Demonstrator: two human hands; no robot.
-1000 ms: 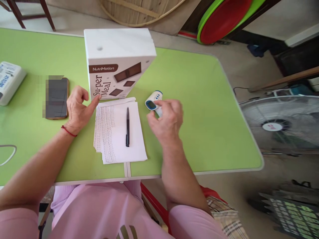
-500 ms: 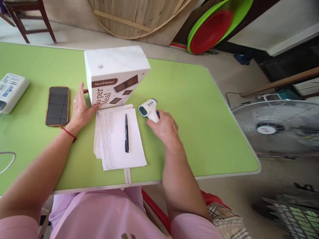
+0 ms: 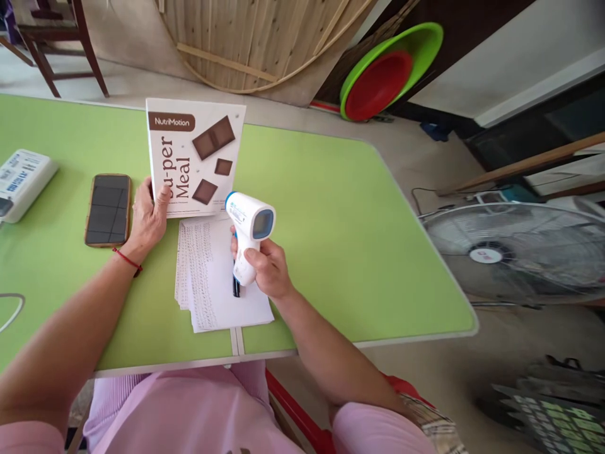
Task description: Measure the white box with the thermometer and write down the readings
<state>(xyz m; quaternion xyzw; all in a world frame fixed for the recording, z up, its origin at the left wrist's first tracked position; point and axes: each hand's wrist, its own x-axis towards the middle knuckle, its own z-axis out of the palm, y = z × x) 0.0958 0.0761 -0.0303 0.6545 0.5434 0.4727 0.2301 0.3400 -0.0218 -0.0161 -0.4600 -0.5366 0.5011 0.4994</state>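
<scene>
My left hand [image 3: 150,214] grips the lower left edge of a white box [image 3: 165,157] printed "NutriMotion", its thumb across the front face. The box is tilted so that this face turns toward me. In my right hand [image 3: 267,261] is a white and blue infrared thermometer [image 3: 246,217], raised above the papers, its nose toward the box and its screen toward me. Beneath it lies a stack of papers [image 3: 203,302] with handwriting down the left side. A black pen [image 3: 236,289] on the stack is mostly hidden behind the thermometer handle.
A phone [image 3: 108,210] in a brown case lies left of my left hand. Farther left is a white device [image 3: 26,183] with a label, and a white cable [image 3: 14,309]. Beyond the right edge of the green table [image 3: 340,252] stands a large fan [image 3: 515,252].
My right hand has lifted the thermometer off the table and brought it left, over the papers. With my left hand the box has tipped, its printed face now toward me.
</scene>
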